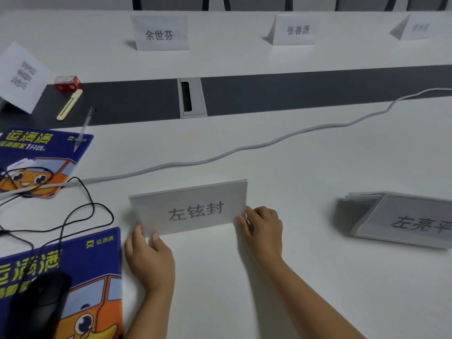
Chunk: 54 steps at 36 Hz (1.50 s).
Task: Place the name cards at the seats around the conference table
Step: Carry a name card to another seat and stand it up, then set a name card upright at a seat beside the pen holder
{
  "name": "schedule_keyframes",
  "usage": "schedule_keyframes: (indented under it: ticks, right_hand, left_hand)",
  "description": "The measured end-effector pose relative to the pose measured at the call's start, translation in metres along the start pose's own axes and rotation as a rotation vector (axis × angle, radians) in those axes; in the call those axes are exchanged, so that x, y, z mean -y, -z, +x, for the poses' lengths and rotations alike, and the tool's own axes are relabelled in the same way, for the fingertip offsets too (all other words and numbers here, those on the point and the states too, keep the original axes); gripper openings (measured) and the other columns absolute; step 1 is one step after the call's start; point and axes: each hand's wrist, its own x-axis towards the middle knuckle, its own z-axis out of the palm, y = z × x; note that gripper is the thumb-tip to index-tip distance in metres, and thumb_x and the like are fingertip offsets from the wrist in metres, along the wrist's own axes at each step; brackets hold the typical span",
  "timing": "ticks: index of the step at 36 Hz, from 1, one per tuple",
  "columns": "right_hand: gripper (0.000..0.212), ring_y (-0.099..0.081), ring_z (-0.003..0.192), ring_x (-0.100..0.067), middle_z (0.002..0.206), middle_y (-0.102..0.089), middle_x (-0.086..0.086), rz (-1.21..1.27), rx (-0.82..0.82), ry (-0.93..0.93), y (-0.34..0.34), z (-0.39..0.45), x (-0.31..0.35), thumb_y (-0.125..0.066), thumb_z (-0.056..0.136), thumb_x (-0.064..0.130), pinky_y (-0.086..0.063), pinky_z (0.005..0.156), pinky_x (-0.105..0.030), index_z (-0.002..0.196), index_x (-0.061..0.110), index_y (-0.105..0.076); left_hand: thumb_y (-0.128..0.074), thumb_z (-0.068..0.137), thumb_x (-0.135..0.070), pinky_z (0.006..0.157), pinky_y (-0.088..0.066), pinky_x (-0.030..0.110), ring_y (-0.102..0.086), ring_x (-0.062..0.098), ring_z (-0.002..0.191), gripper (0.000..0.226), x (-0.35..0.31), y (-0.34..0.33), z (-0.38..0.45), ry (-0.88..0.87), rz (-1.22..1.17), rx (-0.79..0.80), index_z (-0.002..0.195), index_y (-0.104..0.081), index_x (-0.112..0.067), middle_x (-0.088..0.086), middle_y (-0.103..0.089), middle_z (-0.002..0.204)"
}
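Note:
A white tent-shaped name card [193, 209] with three dark characters stands on the white conference table [305, 167] in front of me. My left hand [149, 255] pinches its lower left corner and my right hand [263, 228] pinches its lower right corner. A stack of name cards [401, 218] lies flat at the right. Three name cards stand along the far side, one on the left [161, 33], one in the middle [294, 30] and one on the right [415, 26]. Another card [20, 77] stands at the far left.
A grey cable [244, 148] snakes across the table. Two blue mouse pads [41, 160] [80, 285] lie at the left with a black mouse [41, 302] and its black cord [73, 211]. A pen [84, 129], a clip [69, 105], a red box [67, 83] and a cable port [192, 97] sit by the dark centre strip.

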Motion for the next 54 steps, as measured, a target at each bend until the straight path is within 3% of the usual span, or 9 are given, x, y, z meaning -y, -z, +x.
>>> schedule_keyframes:
  ticks: [10,15,19,24,28,34,44,49,54]
  right_hand:
    - [0.032,-0.056,0.07,-0.03,0.066,-0.059,-0.003,-0.024,-0.008,0.03,0.005,0.0,0.003,-0.041,0.078,0.035,-0.031,0.058,-0.03,0.089,0.017,-0.065]
    - [0.042,-0.062,0.075,-0.034,0.076,-0.066,-0.011,0.016,0.06,0.038,0.011,-0.008,0.0,-0.042,0.079,0.035,-0.045,0.068,-0.034,0.104,0.008,-0.063]
    - [0.052,-0.057,0.092,-0.028,0.092,-0.066,-0.015,0.155,0.111,-0.003,0.042,-0.035,-0.017,-0.038,0.081,0.04,-0.03,0.08,-0.015,0.113,0.005,-0.058]
    - [0.045,-0.045,0.095,-0.009,0.094,-0.067,-0.013,0.17,-0.068,-0.114,0.123,-0.059,-0.065,-0.042,0.079,0.037,-0.027,0.086,-0.001,0.105,0.005,-0.062]
    - [0.049,-0.044,0.093,-0.009,0.093,-0.06,-0.006,0.098,-0.285,-0.218,0.201,-0.052,-0.107,-0.041,0.077,0.04,-0.036,0.077,-0.011,0.102,0.004,-0.062]
    - [0.056,-0.041,0.119,-0.03,0.126,-0.049,-0.016,0.317,-0.552,-0.648,0.25,-0.026,-0.16,-0.054,0.078,0.035,-0.037,0.099,-0.047,0.126,0.007,-0.043]
    - [0.067,-0.035,0.131,-0.021,0.142,-0.037,-0.005,0.57,-0.189,-0.597,0.277,0.008,-0.219,-0.064,0.081,0.019,-0.03,0.106,-0.033,0.137,0.017,-0.027]
    - [0.056,-0.054,0.108,-0.023,0.123,-0.056,-0.005,0.551,-0.1,-0.56,0.285,0.014,-0.24,-0.065,0.075,0.034,-0.045,0.09,-0.032,0.125,0.024,-0.043]
    - [0.048,-0.055,0.103,-0.017,0.109,-0.059,-0.001,0.596,-0.053,-0.501,0.286,0.018,-0.239,-0.066,0.079,0.019,-0.044,0.082,-0.018,0.122,0.021,-0.046]
  left_hand:
    - [-0.05,0.085,0.0,0.094,-0.042,0.057,-0.036,0.038,0.124,0.039,-0.007,0.008,-0.004,0.027,-0.034,0.03,0.123,-0.041,0.005,0.027,-0.044,0.131]
    - [-0.05,0.086,0.0,0.091,-0.04,0.042,-0.033,0.031,0.126,0.047,-0.013,0.02,-0.024,0.007,-0.087,0.024,0.13,-0.034,0.003,0.025,-0.035,0.138]
    - [-0.055,0.081,0.002,0.09,-0.043,0.048,-0.048,0.043,0.111,0.051,-0.006,0.024,-0.055,0.006,-0.09,0.12,0.129,-0.037,0.001,0.028,-0.034,0.136]
    - [-0.044,0.071,-0.035,0.079,-0.04,0.015,-0.058,0.035,0.079,0.053,-0.031,0.007,-0.115,-0.236,-0.169,0.311,0.114,-0.05,-0.006,0.019,-0.049,0.118]
    - [-0.048,0.07,-0.039,0.073,-0.043,0.017,-0.054,0.014,0.079,0.044,-0.084,-0.021,-0.155,-0.365,-0.232,0.475,0.113,-0.044,-0.029,-0.002,-0.051,0.114]
    - [-0.061,0.081,-0.017,0.1,-0.039,0.039,-0.045,0.029,0.12,0.063,-0.164,-0.081,-0.202,-0.266,-0.156,0.857,0.135,-0.028,-0.017,0.011,-0.043,0.136]
    - [-0.055,0.085,-0.014,0.103,-0.037,0.036,-0.044,0.028,0.122,0.058,-0.207,-0.139,-0.23,-0.24,-0.13,0.832,0.137,-0.028,-0.014,0.014,-0.045,0.134]
    - [-0.052,0.087,-0.01,0.107,-0.036,0.047,-0.045,0.026,0.125,0.056,-0.209,-0.152,-0.229,-0.211,-0.223,0.814,0.136,-0.028,-0.022,0.01,-0.047,0.136]
    - [-0.056,0.084,-0.013,0.094,-0.044,0.043,-0.058,0.033,0.105,0.046,-0.205,-0.144,-0.232,-0.149,-0.205,0.703,0.127,-0.041,-0.024,0.016,-0.061,0.114]
